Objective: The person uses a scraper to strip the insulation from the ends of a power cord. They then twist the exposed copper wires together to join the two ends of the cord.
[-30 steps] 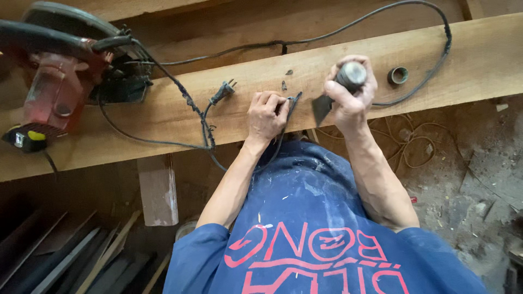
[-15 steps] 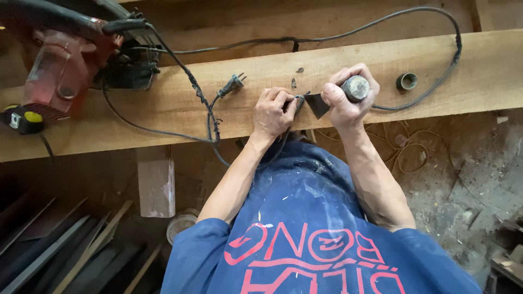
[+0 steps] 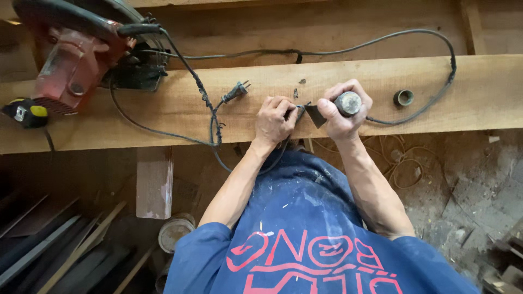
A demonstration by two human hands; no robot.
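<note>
The right hand grips a round-handled chisel, its blade nearly touching the left hand pinching the dark cable on the plank (a slip could nick finger or insulation).

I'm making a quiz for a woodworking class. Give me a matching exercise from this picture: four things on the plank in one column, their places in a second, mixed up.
Things
1. circular saw
2. tape measure
3. plug
4. small metal ring

Places
A. on the plank, right of the right hand
B. far left edge, below the saw
C. top left, on the plank
D. just left of the left hand

Pairs: 1-C, 2-B, 3-D, 4-A
</note>
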